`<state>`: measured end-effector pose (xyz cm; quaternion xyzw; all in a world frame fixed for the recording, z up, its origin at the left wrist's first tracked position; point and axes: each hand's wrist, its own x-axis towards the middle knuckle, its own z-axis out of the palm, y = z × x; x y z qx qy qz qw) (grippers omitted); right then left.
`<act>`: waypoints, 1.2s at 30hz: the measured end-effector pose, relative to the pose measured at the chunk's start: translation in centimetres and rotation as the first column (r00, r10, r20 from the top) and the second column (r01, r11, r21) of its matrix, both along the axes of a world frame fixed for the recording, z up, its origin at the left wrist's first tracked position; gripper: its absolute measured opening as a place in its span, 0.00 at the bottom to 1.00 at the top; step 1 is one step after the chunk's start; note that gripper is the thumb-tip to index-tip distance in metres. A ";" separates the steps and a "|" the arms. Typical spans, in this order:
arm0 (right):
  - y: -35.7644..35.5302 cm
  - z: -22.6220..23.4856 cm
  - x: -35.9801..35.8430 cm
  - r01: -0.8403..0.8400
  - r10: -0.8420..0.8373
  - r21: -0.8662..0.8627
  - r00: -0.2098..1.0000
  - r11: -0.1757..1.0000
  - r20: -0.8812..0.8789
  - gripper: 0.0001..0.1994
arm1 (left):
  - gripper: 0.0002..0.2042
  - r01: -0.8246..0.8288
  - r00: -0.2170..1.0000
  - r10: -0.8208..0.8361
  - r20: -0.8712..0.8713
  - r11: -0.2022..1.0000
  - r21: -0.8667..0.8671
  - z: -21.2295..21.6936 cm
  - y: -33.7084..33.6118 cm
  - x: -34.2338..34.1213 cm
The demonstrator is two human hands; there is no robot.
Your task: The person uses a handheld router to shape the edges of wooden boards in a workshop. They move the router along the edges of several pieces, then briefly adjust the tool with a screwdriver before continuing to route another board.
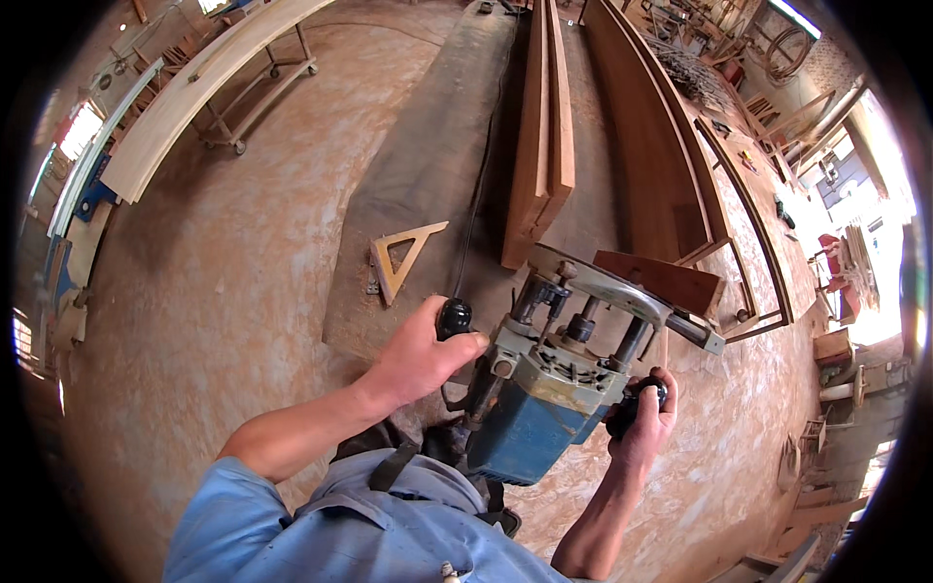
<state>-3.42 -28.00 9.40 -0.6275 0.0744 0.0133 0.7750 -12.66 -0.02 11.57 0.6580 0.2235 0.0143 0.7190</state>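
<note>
A plunge router [544, 394] with a blue motor housing and a grey metal body is held close to my body, its base plate [622, 289] tipped away from me. My left hand [428, 348] is wrapped round its left black knob handle. Round the right black knob handle [637, 408] my right hand [649, 428] is closed. Just beyond the base plate is the near end of a long wooden beam [540, 194] with a stepped edge. A short brown board [661, 282] lies behind the plate's right side. The router bit cannot be made out.
On the dark worktable [389, 194] lies a wooden set square [400, 255] left of the beam, near a dark cord [478, 194]. A long wide plank [646, 136] stands on edge at the right, beside a metal frame [753, 233]. Far left, pale boards [185, 92] rest on a wheeled trolley [258, 112].
</note>
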 end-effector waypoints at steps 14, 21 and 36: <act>37.1 8.0 -16.2 0.098 -0.093 -0.073 0.993 0.993 0.066 0.13 | 0.13 -0.032 0.985 0.045 0.166 0.996 -0.079 4.3 36.2 -14.8; 53.9 6.2 -17.1 -0.147 0.140 -0.147 0.989 0.978 -0.058 0.18 | 0.11 -0.190 0.980 0.194 0.052 0.979 -0.077 0.6 53.4 -18.2; 86.0 -1.5 -14.2 -0.456 0.430 -0.190 0.888 0.869 -0.164 0.24 | 0.10 -0.455 0.887 0.458 -0.049 0.888 0.061 -3.8 83.3 -20.3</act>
